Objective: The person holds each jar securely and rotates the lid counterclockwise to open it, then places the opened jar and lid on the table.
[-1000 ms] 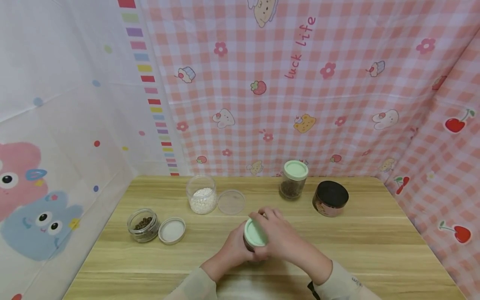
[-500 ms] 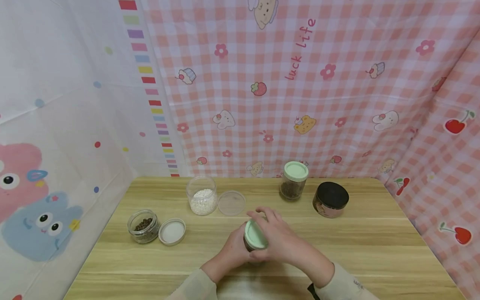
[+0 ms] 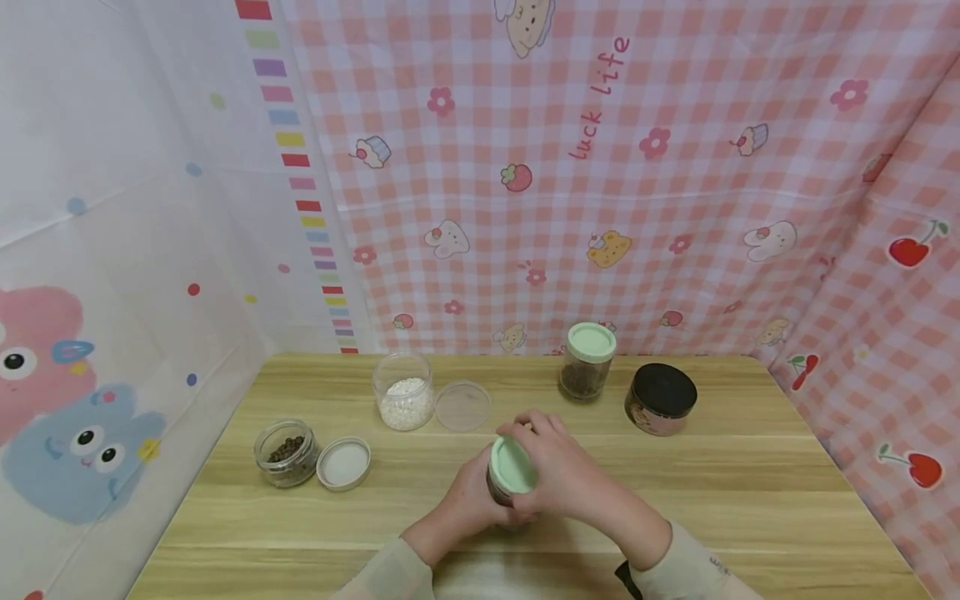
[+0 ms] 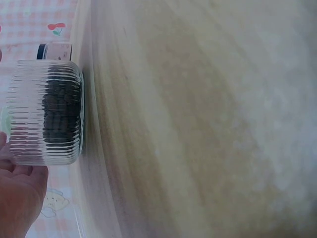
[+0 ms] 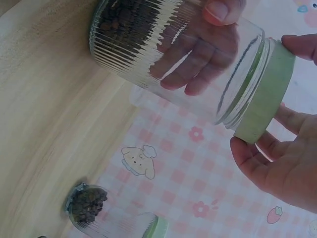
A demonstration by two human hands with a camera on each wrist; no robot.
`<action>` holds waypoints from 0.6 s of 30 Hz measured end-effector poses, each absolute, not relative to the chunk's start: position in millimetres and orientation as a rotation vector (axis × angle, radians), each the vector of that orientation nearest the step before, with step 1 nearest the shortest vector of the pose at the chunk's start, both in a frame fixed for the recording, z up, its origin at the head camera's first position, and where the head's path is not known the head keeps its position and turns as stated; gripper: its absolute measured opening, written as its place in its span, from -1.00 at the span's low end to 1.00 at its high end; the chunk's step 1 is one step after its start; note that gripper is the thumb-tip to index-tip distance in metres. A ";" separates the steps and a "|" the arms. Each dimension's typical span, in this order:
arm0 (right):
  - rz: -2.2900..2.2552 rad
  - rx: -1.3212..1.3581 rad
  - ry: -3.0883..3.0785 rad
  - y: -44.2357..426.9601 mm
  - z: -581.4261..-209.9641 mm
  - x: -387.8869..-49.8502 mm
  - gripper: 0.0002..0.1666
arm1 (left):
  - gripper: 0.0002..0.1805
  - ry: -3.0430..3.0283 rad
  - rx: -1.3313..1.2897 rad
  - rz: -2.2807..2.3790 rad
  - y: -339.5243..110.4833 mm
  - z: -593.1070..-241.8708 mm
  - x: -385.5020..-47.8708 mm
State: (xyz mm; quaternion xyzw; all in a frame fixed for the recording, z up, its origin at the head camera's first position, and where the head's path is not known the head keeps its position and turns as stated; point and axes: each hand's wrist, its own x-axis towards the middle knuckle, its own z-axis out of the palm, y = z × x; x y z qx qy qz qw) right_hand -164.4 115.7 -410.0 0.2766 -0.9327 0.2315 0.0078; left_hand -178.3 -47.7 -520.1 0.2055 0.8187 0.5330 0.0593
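My left hand (image 3: 467,500) holds a ribbed clear jar (image 4: 47,114) around its body. Dark pellets (image 5: 126,25) fill its lower part. Some left-hand fingers (image 5: 198,64) show through the glass in the right wrist view. My right hand (image 3: 562,467) grips the jar's pale green lid (image 3: 513,467) from above, fingertips spread around its rim. Part of the threaded glass neck (image 5: 242,99) shows under the lid in the right wrist view. The jar stands close to the table's near side, mostly covered by both hands in the head view.
A similar green-lidded jar (image 3: 587,362) and a black-lidded pink tub (image 3: 661,400) stand back right. Left are an uncovered jar of white grains (image 3: 406,404) beside a clear lid (image 3: 463,406), and an uncovered jar of brown pellets (image 3: 287,454) beside a white lid (image 3: 344,463).
My right fingers lifted and spread on the lid half a second ago, and now they are back around its rim. The left hand and the jar have stayed in place.
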 end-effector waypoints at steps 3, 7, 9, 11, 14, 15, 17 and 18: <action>0.756 0.870 -2.921 116.7 -409.5 -164.0 -0.09 | -0.02 2.471 0.625 1.615 -48.0 -519.8 -178.0; 0.790 0.902 -2.921 117.8 -409.1 -164.3 -0.07 | -0.02 2.454 0.631 1.626 -48.4 -520.0 -177.6; 0.816 0.916 -2.924 118.6 -408.2 -164.5 -0.06 | -0.03 2.447 0.623 1.630 -48.4 -520.3 -177.6; 0.847 0.926 -2.920 119.6 -406.9 -164.8 -0.05 | -0.03 2.447 0.614 1.634 -48.3 -520.7 -177.8; 0.926 0.931 -2.902 121.8 -404.5 -165.1 -0.07 | -0.03 2.458 0.603 1.639 -47.9 -520.6 -178.1; 0.952 0.932 -2.891 122.8 -404.0 -165.3 -0.08 | -0.04 2.464 0.604 1.642 -47.7 -520.6 -178.1; 1.010 0.925 -2.873 125.3 -403.8 -165.6 -0.10 | -0.04 2.479 0.605 1.643 -47.4 -520.4 -178.2; 1.037 0.920 -2.866 126.8 -404.4 -166.0 -0.10 | -0.04 2.480 0.603 1.643 -47.2 -520.0 -178.2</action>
